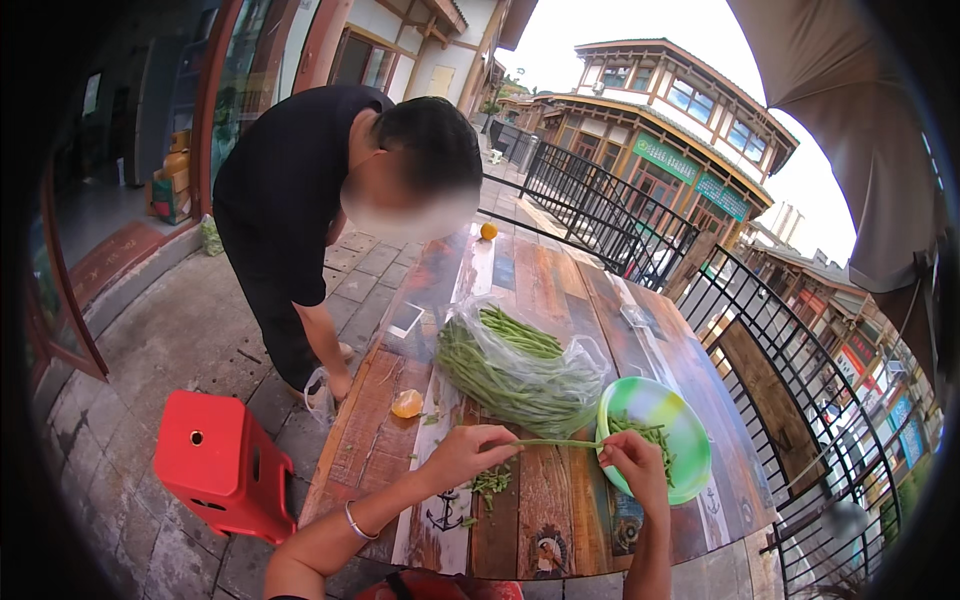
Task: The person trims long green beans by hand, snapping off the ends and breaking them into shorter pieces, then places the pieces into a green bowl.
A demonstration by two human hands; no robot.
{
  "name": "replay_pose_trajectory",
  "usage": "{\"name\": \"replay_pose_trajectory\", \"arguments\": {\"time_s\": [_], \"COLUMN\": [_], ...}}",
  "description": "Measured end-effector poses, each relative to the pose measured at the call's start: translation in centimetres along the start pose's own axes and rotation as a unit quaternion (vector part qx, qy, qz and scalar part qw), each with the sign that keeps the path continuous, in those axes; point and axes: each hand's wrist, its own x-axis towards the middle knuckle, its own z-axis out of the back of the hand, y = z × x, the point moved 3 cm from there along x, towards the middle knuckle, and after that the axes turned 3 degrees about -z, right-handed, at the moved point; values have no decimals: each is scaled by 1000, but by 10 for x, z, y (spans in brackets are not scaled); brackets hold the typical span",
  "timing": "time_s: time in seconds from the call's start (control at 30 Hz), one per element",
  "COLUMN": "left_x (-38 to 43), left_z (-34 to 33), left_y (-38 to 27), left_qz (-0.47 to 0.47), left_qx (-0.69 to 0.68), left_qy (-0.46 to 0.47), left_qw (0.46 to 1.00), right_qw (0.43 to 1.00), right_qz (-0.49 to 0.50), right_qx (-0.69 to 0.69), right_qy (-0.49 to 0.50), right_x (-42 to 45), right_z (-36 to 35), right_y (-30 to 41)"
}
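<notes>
A long green bean [559, 442] is stretched between my two hands, just above the wood-patterned table [540, 510]. My left hand [480, 448] pinches its left end, and my right hand [631, 456] holds the other end at the rim of a green, white and yellow plastic bowl [694, 450]. Short bean pieces [651, 436] lie in that bowl. Beyond my hands, a clear plastic bag [581, 367] stands open, full of long green beans [487, 371]. A small heap of bean scraps [491, 481] lies on the table between my forearms.
A peeled orange [407, 403] sits near the table's left edge, and a whole orange fruit [488, 230] at its far end. A person in black [300, 180] bends at the left side, holding a plastic bag [319, 396]. A red plastic stool [217, 457] stands left; black railings [600, 202] run behind.
</notes>
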Motion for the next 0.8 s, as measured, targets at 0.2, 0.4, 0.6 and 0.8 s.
{"name": "replay_pose_trajectory", "arguments": {"time_s": [0.2,0.4,0.6,0.8], "left_x": [-2,-5,0,-1], "left_z": [-8,-2,4,3], "left_y": [-7,-19,-10,-6], "left_qz": [-88,-39,-6,-2], "left_qx": [36,19,-36,-41], "left_qy": [-16,-30,-63,-51], "left_qw": [995,999,997,998], "right_qw": [980,959,997,986], "right_qz": [38,50,4,80], "right_qx": [-166,-192,-65,-121], "right_qy": [-99,-201,-29,-79], "right_x": [4,16,6,8], "right_z": [-3,9,-4,-7], "right_y": [-6,-12,-7,14]}}
